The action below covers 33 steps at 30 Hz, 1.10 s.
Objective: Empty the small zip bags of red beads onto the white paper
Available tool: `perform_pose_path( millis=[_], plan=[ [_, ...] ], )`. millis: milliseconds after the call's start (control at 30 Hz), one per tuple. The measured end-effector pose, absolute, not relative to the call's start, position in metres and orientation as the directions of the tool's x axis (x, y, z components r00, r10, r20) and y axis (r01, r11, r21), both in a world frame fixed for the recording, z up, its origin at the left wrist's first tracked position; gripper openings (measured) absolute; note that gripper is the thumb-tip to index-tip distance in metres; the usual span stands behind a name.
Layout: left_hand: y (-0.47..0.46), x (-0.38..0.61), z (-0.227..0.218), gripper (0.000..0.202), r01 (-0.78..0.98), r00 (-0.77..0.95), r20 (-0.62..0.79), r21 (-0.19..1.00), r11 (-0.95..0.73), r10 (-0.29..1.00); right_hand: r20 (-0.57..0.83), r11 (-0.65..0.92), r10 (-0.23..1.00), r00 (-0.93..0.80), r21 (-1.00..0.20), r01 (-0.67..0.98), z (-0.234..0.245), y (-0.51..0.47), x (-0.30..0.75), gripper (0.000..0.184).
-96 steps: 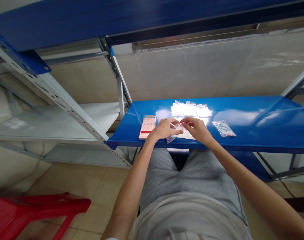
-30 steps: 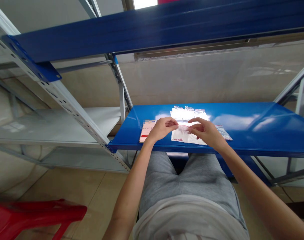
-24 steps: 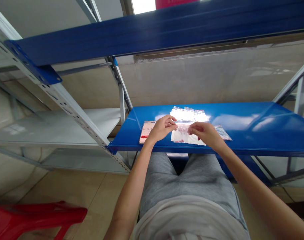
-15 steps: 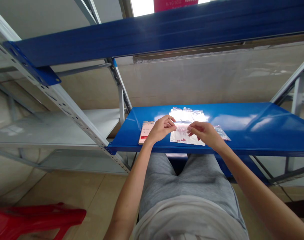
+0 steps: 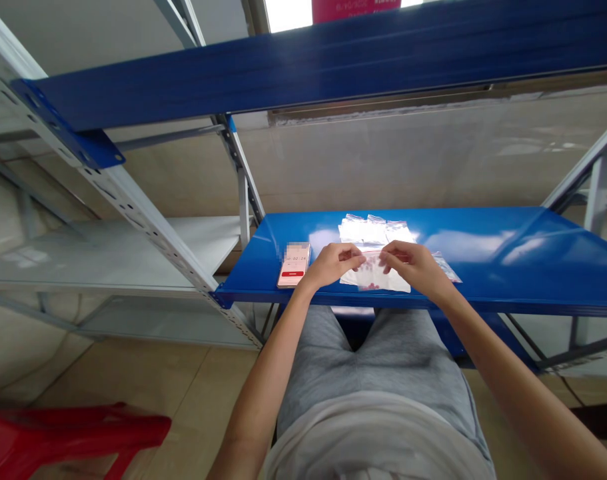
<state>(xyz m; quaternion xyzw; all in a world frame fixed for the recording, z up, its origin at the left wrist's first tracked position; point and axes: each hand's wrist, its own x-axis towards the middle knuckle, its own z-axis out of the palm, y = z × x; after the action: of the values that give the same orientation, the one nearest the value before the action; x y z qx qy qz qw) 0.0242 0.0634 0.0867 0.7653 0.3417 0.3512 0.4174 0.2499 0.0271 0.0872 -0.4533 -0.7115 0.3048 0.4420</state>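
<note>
Far left, a red plastic stool [image 5: 68, 430] sits on the tile floor [image 5: 198, 400], below and left of the blue steel shelf [image 5: 508, 290]. Moving right, a phone [image 5: 294, 265] lies flat on the shelf near its left end, screen up, showing a timer and a red button, top of the screen blurred out; lying face up probably keeps the timer readable without picking it up. Next, the left hand [image 5: 330, 265] is closed in a pinch on the left part of the upper edge of a clear zip bag [image 5: 386, 280], which lies near the shelf's front edge with small red items [image 5: 372, 277] inside. The right hand [image 5: 413, 262] pinches the same edge from the other side, fingers curled, so the two hands seem to hold that edge steady and tight. Behind the held bag, toward the shelf's back, a row of clear bags [image 5: 368, 231] lies flat and slightly overlapped, probably kept together for easy reach. Further right, one more clear bag [image 5: 446, 268] lies on the shelf, partly under the right hand's side.
</note>
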Motion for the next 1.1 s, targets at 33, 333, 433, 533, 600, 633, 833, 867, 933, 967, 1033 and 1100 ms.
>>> perform_pose_path(
  millis=[33, 333, 433, 533, 600, 633, 833, 867, 933, 967, 1033, 1100],
  plan=[
    [0.063, 0.025, 0.087, 0.034, 0.221, 0.52, 0.258, 0.88, -0.42, 0.814, 0.337, 0.394, 0.918, -0.211, -0.845, 0.362, 0.087, 0.027, 0.25, 0.033],
    [0.06, 0.026, 0.091, 0.027, 0.205, 0.506, 0.257, 0.891, -0.405, 0.823, 0.389, 0.472, 0.878, -0.278, -0.797, 0.378, 0.082, 0.028, 0.248, 0.031],
    [0.059, 0.027, 0.092, 0.024, 0.227, 0.513, 0.251, 0.882, -0.412, 0.821, 0.398, 0.472, 0.881, -0.256, -0.772, 0.426, 0.082, 0.028, 0.248, 0.028],
    [0.059, 0.028, 0.092, 0.027, 0.27, 0.516, 0.241, 0.865, -0.423, 0.822, 0.398, 0.465, 0.886, -0.239, -0.756, 0.461, 0.081, 0.028, 0.25, 0.026],
    [0.059, 0.03, 0.091, 0.031, 0.269, 0.52, 0.251, 0.859, -0.436, 0.816, 0.396, 0.463, 0.886, -0.24, -0.759, 0.458, 0.081, 0.028, 0.251, 0.025],
    [0.059, 0.031, 0.09, 0.031, 0.262, 0.524, 0.261, 0.857, -0.444, 0.811, 0.393, 0.465, 0.885, -0.249, -0.766, 0.443, 0.081, 0.029, 0.251, 0.025],
    [0.056, 0.035, 0.091, 0.031, 0.222, 0.527, 0.342, 0.828, -0.515, 0.778, 0.38, 0.47, 0.877, -0.292, -0.803, 0.367, 0.083, 0.028, 0.247, 0.033],
    [0.055, 0.035, 0.092, 0.032, 0.223, 0.533, 0.353, 0.818, -0.53, 0.769, 0.374, 0.463, 0.88, -0.292, -0.81, 0.36, 0.084, 0.027, 0.246, 0.034],
    [0.053, 0.035, 0.094, 0.034, 0.232, 0.539, 0.365, 0.802, -0.55, 0.759, 0.367, 0.456, 0.882, -0.295, -0.823, 0.339, 0.085, 0.025, 0.245, 0.034],
    [0.052, 0.035, 0.094, 0.035, 0.234, 0.541, 0.366, 0.8, -0.553, 0.757, 0.369, 0.458, 0.88, -0.298, -0.825, 0.331, 0.085, 0.025, 0.244, 0.033],
    [0.052, 0.036, 0.094, 0.036, 0.224, 0.548, 0.355, 0.81, -0.541, 0.758, 0.38, 0.471, 0.874, -0.304, -0.818, 0.332, 0.086, 0.024, 0.244, 0.03],
    [0.053, 0.038, 0.092, 0.038, 0.184, 0.555, 0.334, 0.844, -0.504, 0.762, 0.391, 0.481, 0.872, -0.296, -0.798, 0.363, 0.087, 0.024, 0.245, 0.028]
  ],
)
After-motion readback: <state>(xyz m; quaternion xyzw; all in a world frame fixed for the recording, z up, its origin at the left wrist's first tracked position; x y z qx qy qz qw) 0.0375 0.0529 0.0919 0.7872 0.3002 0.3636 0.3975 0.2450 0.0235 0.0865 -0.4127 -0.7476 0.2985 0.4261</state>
